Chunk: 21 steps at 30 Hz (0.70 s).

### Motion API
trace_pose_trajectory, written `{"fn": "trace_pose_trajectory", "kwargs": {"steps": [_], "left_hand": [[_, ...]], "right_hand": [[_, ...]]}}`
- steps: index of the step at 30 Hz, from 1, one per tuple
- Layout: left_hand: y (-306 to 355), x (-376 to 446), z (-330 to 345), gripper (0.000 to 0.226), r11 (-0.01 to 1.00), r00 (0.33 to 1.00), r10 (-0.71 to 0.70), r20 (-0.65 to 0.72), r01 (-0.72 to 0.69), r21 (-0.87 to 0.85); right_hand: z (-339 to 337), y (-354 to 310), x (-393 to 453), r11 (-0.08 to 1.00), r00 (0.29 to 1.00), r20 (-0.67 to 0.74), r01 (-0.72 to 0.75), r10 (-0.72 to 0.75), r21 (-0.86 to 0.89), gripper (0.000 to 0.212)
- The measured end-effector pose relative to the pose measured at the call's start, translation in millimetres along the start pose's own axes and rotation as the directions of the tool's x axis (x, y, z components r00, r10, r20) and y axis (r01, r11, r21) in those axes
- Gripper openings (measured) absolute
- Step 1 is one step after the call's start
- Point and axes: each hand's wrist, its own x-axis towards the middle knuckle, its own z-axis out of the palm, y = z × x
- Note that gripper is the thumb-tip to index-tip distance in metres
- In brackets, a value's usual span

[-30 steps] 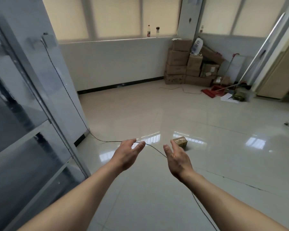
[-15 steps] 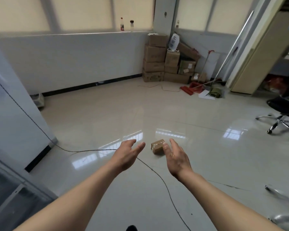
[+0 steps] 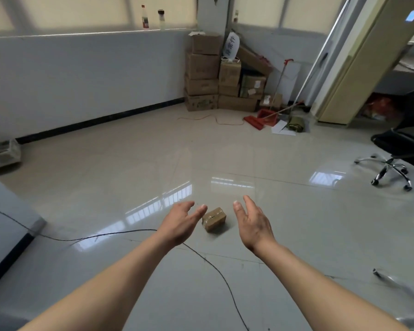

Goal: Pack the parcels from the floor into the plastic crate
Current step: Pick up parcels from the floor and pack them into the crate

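Parcel (image 3: 214,219) sits alone on the glossy tiled floor (image 3: 296,223), small, brown, taped, lying between my two outstretched hands as the head view frames it. Left hand (image 3: 180,223) is spread, fingers straight, palm turned inward, thumb tip lining up just beside the parcel's left edge; I can't tell if it touches, and I'd guess it is above the box rather than on it. Right hand (image 3: 252,222) is likewise spread, palm inward, clearly apart from the parcel's right side. Neither hand holds anything.

Progress, my read: early or mid-cycle. I'm lining up to take this parcel from both sides and no grasp is made yet. Plastic crate is not in view, so I can't say how many parcels are already packed or where the drop-off is. Only this one loose parcel shows on the floor close by.

Left to do: bring both palms in against the box, lift, carry to the crate, place.

Other stuff: thin black cable (image 3: 215,271) runs across the floor under my left forearm, passing close to the parcel, so it could snag feet. Stack of cardboard boxes (image 3: 203,75) in the far corner; looks like storage, not task parcels, but I can't be sure. Black office chair (image 3: 397,149) off to the right, well apart.
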Motion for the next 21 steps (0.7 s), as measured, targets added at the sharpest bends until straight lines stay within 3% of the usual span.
{"fn": "trace_pose_trajectory", "kwargs": {"steps": [15,21], "left_hand": [[63.6,168.7,36.2,0.067,0.981,0.977,-0.178,-0.119,0.167,-0.094],[65.3,221.5,38.3,0.068,0.961,0.960,-0.251,-0.127,0.231,-0.151]], "right_hand": [[-50.3,37.5,221.6,0.995,0.978,0.203,0.067,-0.051,-0.073,0.067],[-38.6,29.9,289.9,0.990,0.956,0.285,0.100,-0.069,-0.098,0.067]]}}
